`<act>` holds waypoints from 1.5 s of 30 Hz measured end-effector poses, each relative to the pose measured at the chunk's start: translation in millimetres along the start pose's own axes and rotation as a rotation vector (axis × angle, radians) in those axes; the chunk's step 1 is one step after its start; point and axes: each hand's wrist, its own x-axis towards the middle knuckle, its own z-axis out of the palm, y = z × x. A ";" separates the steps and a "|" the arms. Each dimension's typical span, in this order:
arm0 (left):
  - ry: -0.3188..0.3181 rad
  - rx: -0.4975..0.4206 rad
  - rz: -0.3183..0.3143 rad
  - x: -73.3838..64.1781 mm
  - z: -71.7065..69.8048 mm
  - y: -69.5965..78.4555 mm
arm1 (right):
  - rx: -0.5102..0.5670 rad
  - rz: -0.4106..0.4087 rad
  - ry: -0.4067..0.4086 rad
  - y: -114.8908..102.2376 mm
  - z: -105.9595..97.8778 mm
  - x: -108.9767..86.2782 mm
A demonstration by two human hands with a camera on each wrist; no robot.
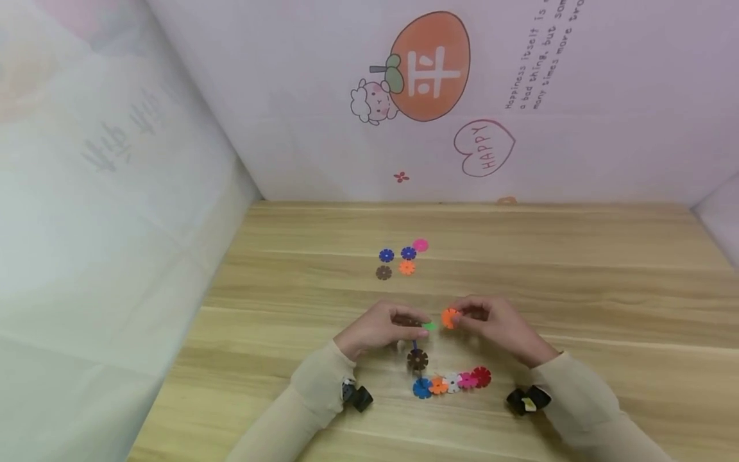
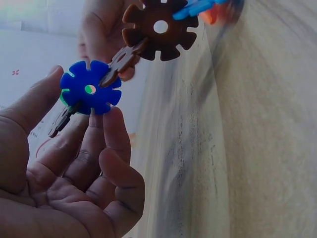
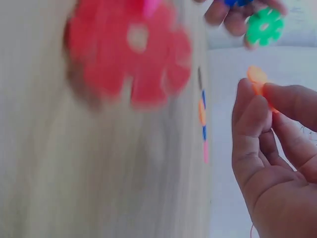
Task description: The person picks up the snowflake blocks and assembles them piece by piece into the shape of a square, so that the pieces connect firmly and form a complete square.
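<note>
The left hand (image 1: 385, 327) pinches the chain (image 1: 438, 385) at its green disc (image 1: 429, 326); just beside, the right hand (image 1: 501, 324) pinches an orange disc (image 1: 450, 318).

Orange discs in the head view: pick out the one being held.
The orange disc pinched by the right hand. The far orange one lies on the table; the near orange one sits between the blue disc and white disc.

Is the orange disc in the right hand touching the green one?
No, the right wrist view shows a gap between the orange disc and the green disc.
</note>
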 end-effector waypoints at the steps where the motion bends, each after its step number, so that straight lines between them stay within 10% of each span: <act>1: 0.000 0.000 -0.001 -0.2 0.0 0.3 | 0.018 0.006 0.009 -2.2 1.1 -2.5; 27: 0.001 -0.011 -0.013 -1.1 2.7 1.1 | 0.237 0.051 -0.033 -16.5 15.3 -9.2; 45: -0.076 0.128 0.039 1.5 -1.7 9.0 | 0.150 -0.039 -0.113 -16.0 12.2 -3.2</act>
